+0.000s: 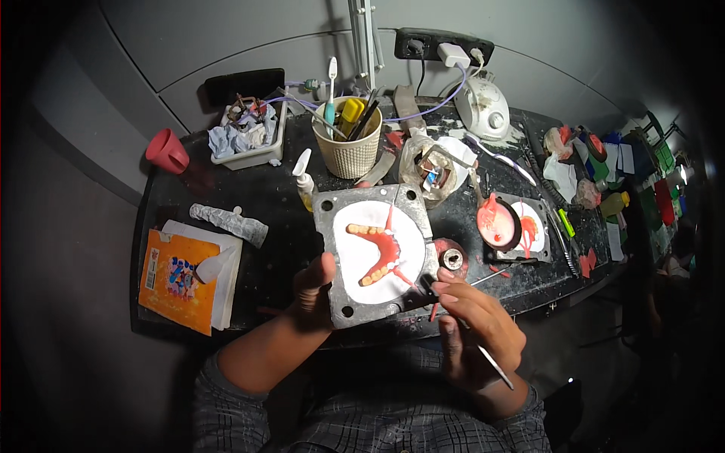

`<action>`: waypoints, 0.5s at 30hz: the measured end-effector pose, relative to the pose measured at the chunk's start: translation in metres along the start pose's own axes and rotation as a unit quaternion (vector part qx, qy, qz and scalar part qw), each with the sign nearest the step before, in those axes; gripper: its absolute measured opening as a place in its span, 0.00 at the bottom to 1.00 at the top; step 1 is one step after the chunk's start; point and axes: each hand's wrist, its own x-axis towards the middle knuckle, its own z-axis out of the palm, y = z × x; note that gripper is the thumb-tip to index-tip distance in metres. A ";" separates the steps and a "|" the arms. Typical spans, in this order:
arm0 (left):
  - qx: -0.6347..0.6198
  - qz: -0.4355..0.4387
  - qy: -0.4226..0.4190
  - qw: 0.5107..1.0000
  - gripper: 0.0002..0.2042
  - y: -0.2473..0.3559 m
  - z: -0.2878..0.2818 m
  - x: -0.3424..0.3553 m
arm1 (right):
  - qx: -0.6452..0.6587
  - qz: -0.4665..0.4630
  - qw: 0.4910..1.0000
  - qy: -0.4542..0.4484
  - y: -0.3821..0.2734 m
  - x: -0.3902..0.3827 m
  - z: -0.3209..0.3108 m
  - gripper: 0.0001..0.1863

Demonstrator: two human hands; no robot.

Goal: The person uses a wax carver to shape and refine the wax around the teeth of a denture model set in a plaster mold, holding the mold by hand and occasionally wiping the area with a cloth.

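My left hand (311,291) grips the left side of a square metal dental flask (377,309), its thumb at the edge and its other fingers hidden beneath. White plaster (351,283) fills the flask's round middle. Set in it is a red wax denture arch (388,248) with yellowish teeth along both arms and red wax strips running outward. Fingers bent, my right hand (483,328) holds a thin metal carving tool (495,368) near the flask's lower right corner. The tool's shaft sticks out below the palm; its working tip is hard to make out.
Right of the flask are a small metal burner (452,260), a pan of pink wax (496,226) and another flask piece (540,255). Behind stand a woven cup (350,157) of tools and a pump bottle (303,181). An orange book (177,283) lies left.
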 end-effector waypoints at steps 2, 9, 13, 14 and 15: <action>-0.012 -0.009 0.017 1.000 0.62 0.008 0.012 -0.001 | -0.006 -0.022 1.000 0.001 0.006 0.000 0.011 0.14; -0.012 -0.005 0.030 0.999 0.61 0.009 -0.007 -0.007 | -0.036 -0.055 0.998 -0.009 0.011 -0.003 0.025 0.15; -0.029 0.000 0.057 0.998 0.60 0.011 0.003 -0.008 | -0.037 -0.049 0.998 -0.014 0.010 -0.002 0.025 0.14; -0.040 0.001 0.071 0.997 0.60 0.011 0.006 -0.008 | -0.038 -0.050 0.998 -0.012 0.010 -0.002 0.024 0.14; -0.038 0.004 0.071 0.997 0.60 0.012 0.007 -0.007 | -0.037 -0.051 0.998 -0.013 0.011 -0.001 0.024 0.14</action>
